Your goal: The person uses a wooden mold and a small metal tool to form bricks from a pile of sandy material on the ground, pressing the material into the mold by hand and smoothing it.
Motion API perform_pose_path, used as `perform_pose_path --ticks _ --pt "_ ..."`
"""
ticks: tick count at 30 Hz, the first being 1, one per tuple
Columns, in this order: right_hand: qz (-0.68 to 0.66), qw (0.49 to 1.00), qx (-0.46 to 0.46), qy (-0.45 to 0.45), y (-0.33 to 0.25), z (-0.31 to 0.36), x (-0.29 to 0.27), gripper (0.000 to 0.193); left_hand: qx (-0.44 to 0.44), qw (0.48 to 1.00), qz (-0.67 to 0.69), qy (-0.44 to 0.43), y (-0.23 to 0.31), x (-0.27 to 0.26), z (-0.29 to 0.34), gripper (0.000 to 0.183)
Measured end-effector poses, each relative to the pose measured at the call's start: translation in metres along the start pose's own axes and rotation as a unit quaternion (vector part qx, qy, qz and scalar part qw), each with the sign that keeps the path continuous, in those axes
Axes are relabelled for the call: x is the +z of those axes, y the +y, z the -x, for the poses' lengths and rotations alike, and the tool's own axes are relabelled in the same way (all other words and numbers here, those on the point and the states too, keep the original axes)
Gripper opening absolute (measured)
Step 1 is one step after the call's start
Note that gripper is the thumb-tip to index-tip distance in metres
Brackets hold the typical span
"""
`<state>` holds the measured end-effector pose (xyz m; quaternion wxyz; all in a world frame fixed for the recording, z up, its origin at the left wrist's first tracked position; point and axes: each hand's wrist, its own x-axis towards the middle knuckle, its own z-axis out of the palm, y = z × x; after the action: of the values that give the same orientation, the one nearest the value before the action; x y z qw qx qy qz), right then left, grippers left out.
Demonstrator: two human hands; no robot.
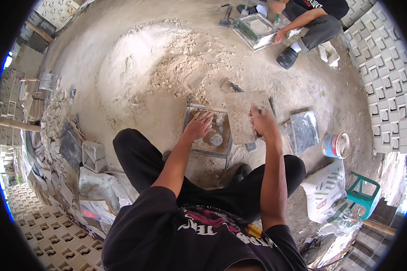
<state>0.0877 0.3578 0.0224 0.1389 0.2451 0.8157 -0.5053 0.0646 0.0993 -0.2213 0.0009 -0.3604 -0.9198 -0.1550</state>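
Observation:
A square metal mould (188, 114) filled with pale mix lies on the dusty ground in front of my knees. My left hand (199, 125) presses flat into the mix inside it, fingers spread, near round raised shapes (216, 139). My right hand (263, 122) grips the near edge of a flat dusty square plate (244, 110), holding it tilted up beside the mould's right side. I am crouching in black trousers.
A large pile of pale sand mix (158, 67) spreads beyond the mould. Dark plates (304, 130) and a small bucket (335, 145) lie to the right, with a white sack (325, 189) and a green stool (362, 192). Another person (309, 22) squats at the top with a second mould (257, 30). Patterned blocks (384, 81) line the sides.

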Motion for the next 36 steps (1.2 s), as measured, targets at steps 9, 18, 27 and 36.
perform_pose_path --ticks 9,18,27,36 --pt "0.014 0.999 -0.028 -0.025 -0.002 -0.015 0.022 0.045 -0.066 0.997 0.010 -0.036 -0.032 -0.012 0.016 0.053" --pt "0.177 0.973 -0.110 0.095 -0.001 -0.032 0.036 0.058 -0.134 0.987 0.054 0.067 -0.043 -0.040 0.020 0.058" --pt "0.305 0.947 -0.099 0.035 -0.028 -0.114 0.067 0.051 -0.457 0.871 0.139 0.116 -0.077 0.020 -0.058 0.063" --pt "0.473 0.876 -0.079 -0.058 0.015 -0.274 0.163 0.051 -0.487 0.856 0.139 0.108 -0.070 0.011 -0.059 0.063"
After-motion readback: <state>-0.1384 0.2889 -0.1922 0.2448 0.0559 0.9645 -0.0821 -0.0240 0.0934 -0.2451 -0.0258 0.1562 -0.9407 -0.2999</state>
